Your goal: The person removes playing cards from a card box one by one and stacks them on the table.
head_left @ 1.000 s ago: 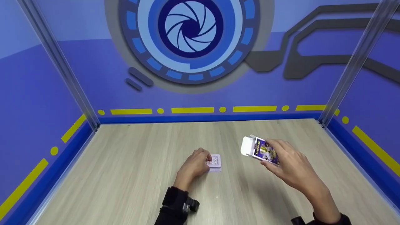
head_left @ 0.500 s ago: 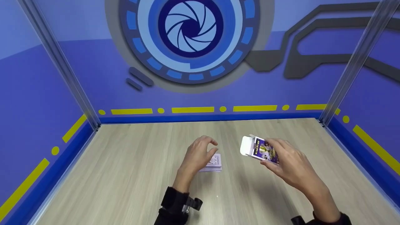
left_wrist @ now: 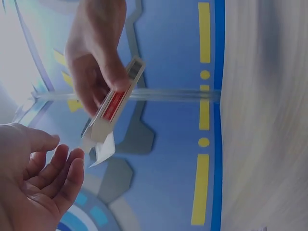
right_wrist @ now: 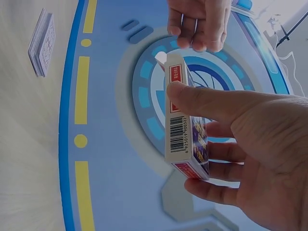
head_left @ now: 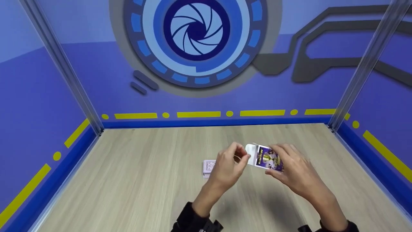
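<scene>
My right hand (head_left: 299, 174) grips a purple playing-card box (head_left: 268, 158) above the table, its white end flap (head_left: 251, 153) swung out to the left. In the right wrist view my thumb lies on the box's narrow side above a barcode (right_wrist: 178, 134). My left hand (head_left: 227, 170) is raised at the flap end, fingers loosely bent. In the left wrist view its fingertips (left_wrist: 74, 156) are close by the flap; whether they touch it I cannot tell. A deck of playing cards (head_left: 208, 166) lies on the table, partly hidden behind my left hand.
The wooden table (head_left: 138, 180) is bounded by a blue back wall (head_left: 193, 103) and side walls, with metal posts (head_left: 360, 67) in the corners.
My left hand has let go of the card deck, lifted and moved right to the box's flap. The right hand has stayed nearly in place; the box is turned slightly.
</scene>
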Available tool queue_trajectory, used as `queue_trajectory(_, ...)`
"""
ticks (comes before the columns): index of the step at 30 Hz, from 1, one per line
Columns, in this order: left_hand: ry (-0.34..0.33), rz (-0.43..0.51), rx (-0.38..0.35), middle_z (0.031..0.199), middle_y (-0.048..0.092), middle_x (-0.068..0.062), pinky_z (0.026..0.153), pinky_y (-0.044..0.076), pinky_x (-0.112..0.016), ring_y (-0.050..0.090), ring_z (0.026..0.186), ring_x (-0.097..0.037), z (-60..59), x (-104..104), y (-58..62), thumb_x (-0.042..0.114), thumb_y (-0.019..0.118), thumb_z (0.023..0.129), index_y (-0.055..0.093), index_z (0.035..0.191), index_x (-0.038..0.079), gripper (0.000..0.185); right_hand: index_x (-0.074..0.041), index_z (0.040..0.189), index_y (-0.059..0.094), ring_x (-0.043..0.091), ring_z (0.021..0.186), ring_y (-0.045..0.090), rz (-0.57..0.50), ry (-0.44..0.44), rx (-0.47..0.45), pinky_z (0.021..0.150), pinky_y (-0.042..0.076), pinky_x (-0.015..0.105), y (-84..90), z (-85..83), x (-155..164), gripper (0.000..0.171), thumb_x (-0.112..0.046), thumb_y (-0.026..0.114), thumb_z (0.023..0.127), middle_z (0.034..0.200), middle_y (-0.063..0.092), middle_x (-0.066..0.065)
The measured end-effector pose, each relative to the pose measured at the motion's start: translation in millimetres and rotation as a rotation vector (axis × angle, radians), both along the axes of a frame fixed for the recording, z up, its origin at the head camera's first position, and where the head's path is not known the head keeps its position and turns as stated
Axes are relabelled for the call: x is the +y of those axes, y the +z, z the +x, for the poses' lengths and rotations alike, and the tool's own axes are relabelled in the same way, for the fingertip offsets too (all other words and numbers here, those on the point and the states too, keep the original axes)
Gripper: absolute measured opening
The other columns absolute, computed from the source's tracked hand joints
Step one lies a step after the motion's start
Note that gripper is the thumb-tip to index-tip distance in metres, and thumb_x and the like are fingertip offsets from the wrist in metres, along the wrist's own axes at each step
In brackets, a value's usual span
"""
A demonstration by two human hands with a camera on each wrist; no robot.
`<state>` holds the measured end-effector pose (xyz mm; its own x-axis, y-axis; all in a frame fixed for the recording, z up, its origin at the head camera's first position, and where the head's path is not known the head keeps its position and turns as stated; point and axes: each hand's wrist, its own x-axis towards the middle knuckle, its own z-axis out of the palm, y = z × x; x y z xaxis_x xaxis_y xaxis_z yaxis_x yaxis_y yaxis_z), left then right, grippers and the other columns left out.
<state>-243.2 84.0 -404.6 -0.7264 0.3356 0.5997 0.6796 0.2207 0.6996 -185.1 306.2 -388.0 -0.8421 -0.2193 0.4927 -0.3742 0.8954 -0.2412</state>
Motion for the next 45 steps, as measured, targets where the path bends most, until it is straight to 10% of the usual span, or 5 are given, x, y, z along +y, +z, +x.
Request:
queue_trajectory(25,-0.105,-0.006,-0.357,0.086,0.058,0.005,0.064,0.05,-0.02,0.057,0.079,-0.005,-5.6,-1.9,-10.2,0.003,0.077,0.092,0.051,0.085,0.011,0.027,-0.011,0.132,0.065,0.022,0.11,0.057,0.071,0.105,0.061,0.086,0.054,0.045,-0.2,3.8,-15.4,0.071,-0.02,0.098,0.069,0.125,0.061,0.005)
queue_trajectory(38,-0.125,-0.003,-0.398,0.079,0.052,0.006,0.061,0.041,-0.02,0.05,0.072,-0.005,-9.6,-5.5,-9.8,0.005,0.073,0.095,0.053,0.084,0.011,0.024,-0.009,0.131,0.065,0.025,0.11,0.058,0.078,0.108,0.068,0.088,0.053,0.048,-0.6,1.4,-12.8,0.072,-0.017,0.098,0.069,0.124,0.062,0.007)
queue_trajectory(45,-0.124,0.01,-0.292,0.088,0.064,0.004,0.071,0.047,-0.021,0.057,0.08,-0.006,-13.1,-6.7,-6.8,-0.003,0.066,0.093,0.058,0.095,0.009,0.015,-0.008,0.131,0.063,0.024,0.11,0.057,0.058,0.085,0.022,0.087,0.054,0.046,-2.6,-1.2,-10.1,0.07,-0.02,0.097,0.072,0.125,0.062,0.009)
